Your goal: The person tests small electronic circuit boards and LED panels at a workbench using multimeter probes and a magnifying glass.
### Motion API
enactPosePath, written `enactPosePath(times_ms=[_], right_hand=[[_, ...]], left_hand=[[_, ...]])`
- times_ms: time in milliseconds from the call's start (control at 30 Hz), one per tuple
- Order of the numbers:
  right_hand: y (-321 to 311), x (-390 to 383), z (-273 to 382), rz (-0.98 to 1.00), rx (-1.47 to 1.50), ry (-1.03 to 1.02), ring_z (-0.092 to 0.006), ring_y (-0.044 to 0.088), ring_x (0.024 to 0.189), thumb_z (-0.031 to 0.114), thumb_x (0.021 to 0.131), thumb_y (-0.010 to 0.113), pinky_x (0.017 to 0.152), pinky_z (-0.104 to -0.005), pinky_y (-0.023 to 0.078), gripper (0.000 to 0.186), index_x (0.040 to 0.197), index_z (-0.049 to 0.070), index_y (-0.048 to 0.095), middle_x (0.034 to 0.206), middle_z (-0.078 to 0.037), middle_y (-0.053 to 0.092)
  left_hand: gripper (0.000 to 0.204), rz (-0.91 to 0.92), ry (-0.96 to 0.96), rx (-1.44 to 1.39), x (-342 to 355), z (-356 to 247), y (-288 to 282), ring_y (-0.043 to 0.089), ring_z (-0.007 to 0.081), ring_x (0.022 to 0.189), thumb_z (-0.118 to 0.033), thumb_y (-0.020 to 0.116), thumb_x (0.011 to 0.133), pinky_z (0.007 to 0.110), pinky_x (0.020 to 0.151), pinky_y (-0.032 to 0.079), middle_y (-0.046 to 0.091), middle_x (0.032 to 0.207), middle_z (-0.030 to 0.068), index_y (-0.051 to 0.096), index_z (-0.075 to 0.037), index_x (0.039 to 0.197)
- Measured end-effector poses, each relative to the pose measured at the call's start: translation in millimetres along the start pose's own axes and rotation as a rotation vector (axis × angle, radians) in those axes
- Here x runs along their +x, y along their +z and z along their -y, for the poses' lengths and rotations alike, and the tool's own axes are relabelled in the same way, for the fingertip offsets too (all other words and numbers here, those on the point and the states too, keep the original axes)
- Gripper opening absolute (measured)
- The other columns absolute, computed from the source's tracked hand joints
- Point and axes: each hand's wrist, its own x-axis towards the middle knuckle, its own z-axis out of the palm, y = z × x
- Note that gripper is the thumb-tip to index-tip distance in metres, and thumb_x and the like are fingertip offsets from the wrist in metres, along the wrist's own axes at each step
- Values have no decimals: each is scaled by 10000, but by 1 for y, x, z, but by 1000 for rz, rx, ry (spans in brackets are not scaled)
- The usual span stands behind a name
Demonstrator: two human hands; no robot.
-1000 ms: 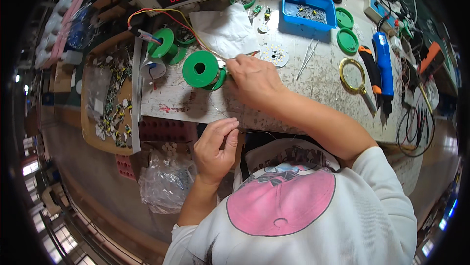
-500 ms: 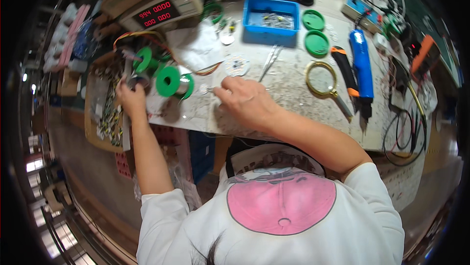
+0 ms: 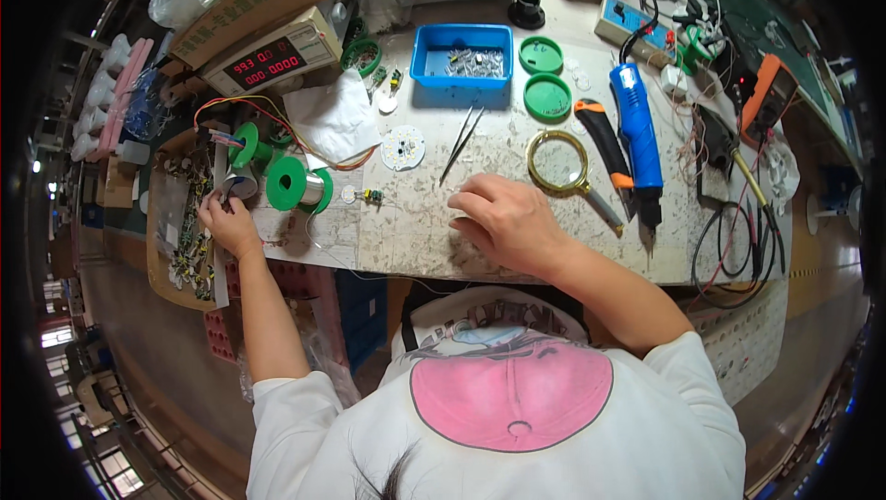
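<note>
My left hand [image 3: 231, 223] is at the left side of the bench, fingertips closed together beside a grey round roll or cup [image 3: 242, 186]. What they hold, if anything, is too small to make out. My right hand [image 3: 506, 221] hovers or rests near the front of the bench. Its fingers bend loosely, thumb apart, with nothing visible in them. To its left lies a small round white board with a tiny yellow-and-green component [image 3: 373, 196] wired to it. A green solder spool [image 3: 293, 184] stands between that and my left hand; another green spool [image 3: 247, 147] is behind.
Tweezers [image 3: 460, 146], a round LED board [image 3: 402, 147] and a blue tray [image 3: 461, 83] lie ahead. A magnifying glass [image 3: 559, 162], utility knife [image 3: 604, 142] and blue electric screwdriver [image 3: 637, 121] are at right. A bin of small parts [image 3: 164, 265] stands left; a soldering iron [image 3: 744, 169] far right.
My right hand has drawn away from the small component, which now lies uncovered on the bench. My left hand has moved slightly nearer the parts bin. The whole view has shifted.
</note>
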Motion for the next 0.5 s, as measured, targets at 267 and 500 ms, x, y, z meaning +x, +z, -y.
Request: enactPosePath(times_ms=[267,500], right_hand=[[-39,23,-20,-83,-139,68,-248,630,732,181,787,709,618,-363,508,149,890,94,645,838,-59,615],[-129,115,-151,-515,-324,289,-265,660,759,189,799,693,698,-352,521,207,987,103,678,925,-115,662]], left_hand=[[281,-72,41,51,7,6,6,626,346,925,-146,576,833,413,795,506,647,1047,165,626,-29,1084],[237,-102,-158,-416,25,13,-47,652,170,922,-140,607,920,291,782,520,669,1059,104,617,6,1107]])
